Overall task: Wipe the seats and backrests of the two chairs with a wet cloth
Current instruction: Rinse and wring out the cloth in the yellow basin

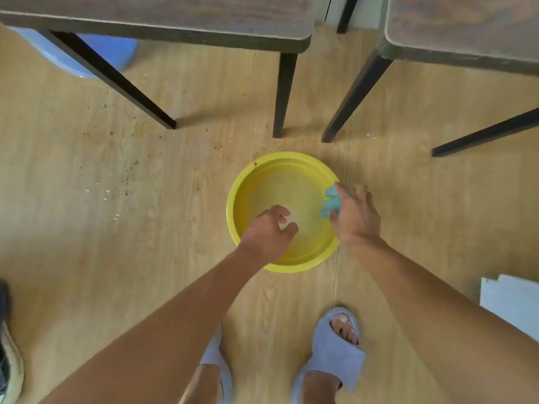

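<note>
A yellow basin [248, 182] holding water stands on the wooden floor in front of my feet. My right hand [354, 215] hovers over the basin's right rim, shut on a small teal cloth [331, 201] bunched in its fingers. Over the basin's near left side, my left hand [269, 231] holds nothing, its fingers loosely curled and apart. Two dark wooden chair seats fill the top of the view: the left chair [163, 16] and the right chair [466, 24], both on black legs. Their backrests are out of view.
Black chair legs [284, 94] slant down to the floor just beyond the basin. A blue plastic bin [96, 51] sits under the left chair. Crumbs speckle the floor at left. White paper [510, 301] lies at right. My feet wear grey slippers [335, 351]. A shoe shows at the left edge.
</note>
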